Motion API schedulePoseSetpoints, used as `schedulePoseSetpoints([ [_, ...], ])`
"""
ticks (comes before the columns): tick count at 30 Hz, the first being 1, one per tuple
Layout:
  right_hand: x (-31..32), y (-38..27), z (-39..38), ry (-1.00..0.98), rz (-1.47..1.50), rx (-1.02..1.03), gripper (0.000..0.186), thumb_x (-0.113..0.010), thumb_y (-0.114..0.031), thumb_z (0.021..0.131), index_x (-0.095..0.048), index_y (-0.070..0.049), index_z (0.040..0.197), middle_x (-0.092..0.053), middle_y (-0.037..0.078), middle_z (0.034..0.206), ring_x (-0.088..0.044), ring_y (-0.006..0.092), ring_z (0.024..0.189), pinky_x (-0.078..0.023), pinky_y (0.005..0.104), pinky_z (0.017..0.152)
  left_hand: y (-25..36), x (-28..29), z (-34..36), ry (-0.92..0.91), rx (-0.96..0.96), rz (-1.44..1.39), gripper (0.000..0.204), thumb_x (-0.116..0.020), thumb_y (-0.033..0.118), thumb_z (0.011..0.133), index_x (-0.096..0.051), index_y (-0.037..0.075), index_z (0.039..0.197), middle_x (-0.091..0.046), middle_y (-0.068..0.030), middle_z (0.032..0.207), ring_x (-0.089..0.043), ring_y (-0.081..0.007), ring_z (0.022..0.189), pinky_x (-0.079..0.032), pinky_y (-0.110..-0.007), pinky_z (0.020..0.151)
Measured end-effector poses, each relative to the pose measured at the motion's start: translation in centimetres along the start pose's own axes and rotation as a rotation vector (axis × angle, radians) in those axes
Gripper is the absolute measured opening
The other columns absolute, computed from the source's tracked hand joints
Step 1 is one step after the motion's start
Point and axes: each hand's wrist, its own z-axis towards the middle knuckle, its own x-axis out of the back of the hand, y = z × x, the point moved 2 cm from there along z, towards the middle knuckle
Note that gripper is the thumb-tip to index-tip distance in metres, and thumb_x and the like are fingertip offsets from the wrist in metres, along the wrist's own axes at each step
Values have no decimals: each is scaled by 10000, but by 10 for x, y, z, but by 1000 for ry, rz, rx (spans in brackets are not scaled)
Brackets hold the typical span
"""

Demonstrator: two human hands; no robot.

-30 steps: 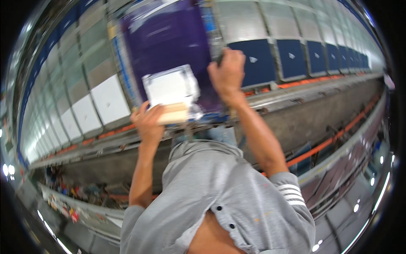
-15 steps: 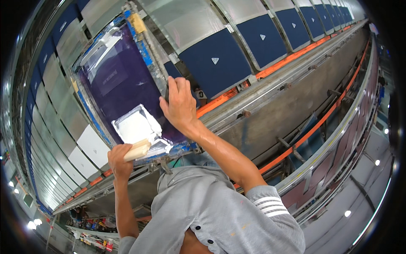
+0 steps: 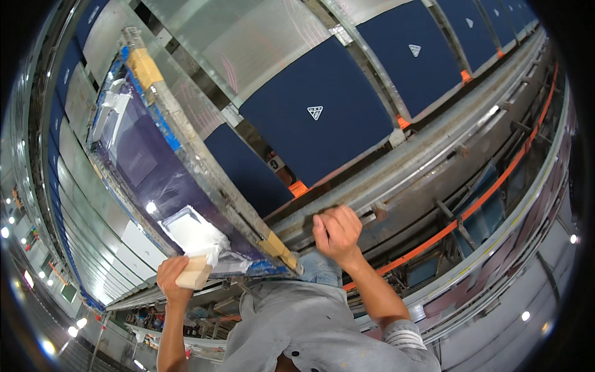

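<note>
My left hand (image 3: 170, 280) is closed around the pale wooden handle of a squeegee (image 3: 196, 271) at the near end of a printing screen. The screen's frame (image 3: 214, 177) is smeared with paint and taped in blue and yellow; it stands tilted, its right side raised. On its purple mesh (image 3: 145, 158), white ink (image 3: 193, 233) is pooled beside the squeegee. The squeegee's lower edge is hidden in the ink. My right hand (image 3: 339, 234) is curled into a loose fist over the metal rail, apart from the screen, with nothing visible in it.
A navy fabric panel (image 3: 313, 115) with a small white triangular print lies right of the screen. Several similar panels continue along the slanted boards to the far right. A metal rail (image 3: 427, 162) and an orange strip (image 3: 489, 195) run along the right. White sheets (image 3: 137, 245) lie at left.
The screen has tilted, its right side rising and uncovering more of the boards. My right hand has left its frame, moved right and nearer, and curled up. My left hand still grips the squeegee.
</note>
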Motion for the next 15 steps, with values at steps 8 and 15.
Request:
schedulePoseSetpoints([
  [8,29,-39,-11,-37,-15,-53,57,-713,5,776,-660,-10,790,-626,97,769,-574,266,628,-435,367,560,12,38,-14,-89,-18,-3,273,-792,99,702,-723,14,952,-765,-135,984,-699,-340,906,-523,-428,834],
  [15,38,-49,-11,-95,2,-69,61,-715,-7,788,-680,-8,837,-630,80,798,-590,250,652,-443,352,584,17,49,-20,-111,-7,30,259,-788,101,712,-717,25,949,-768,-129,976,-701,-331,916,-521,-422,836],
])
